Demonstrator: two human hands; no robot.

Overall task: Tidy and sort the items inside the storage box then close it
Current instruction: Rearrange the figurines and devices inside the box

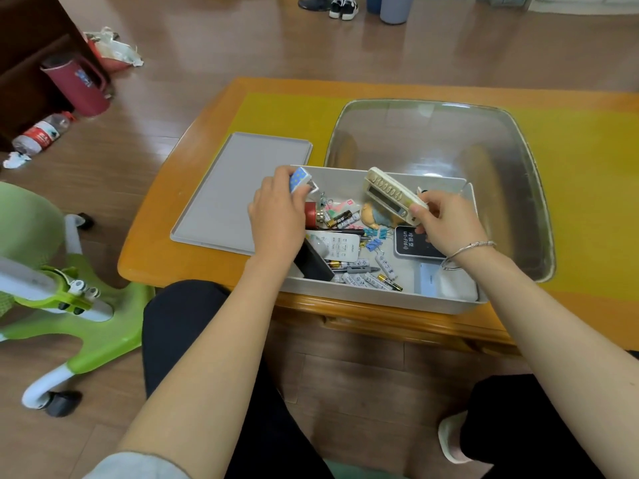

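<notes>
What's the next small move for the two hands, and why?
Probably set both held items down on the grey lid beside the box. The left hand holds a small blue dotted box, the right hand a cream remote, and the storage box is cluttered with loose batteries.

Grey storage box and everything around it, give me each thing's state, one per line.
Grey storage box: open, cluttered.
Flat grey lid: off, left of box.
Left hand: grips blue dotted small box.
Right hand: holds cream remote control, raised, tilted.
</notes>
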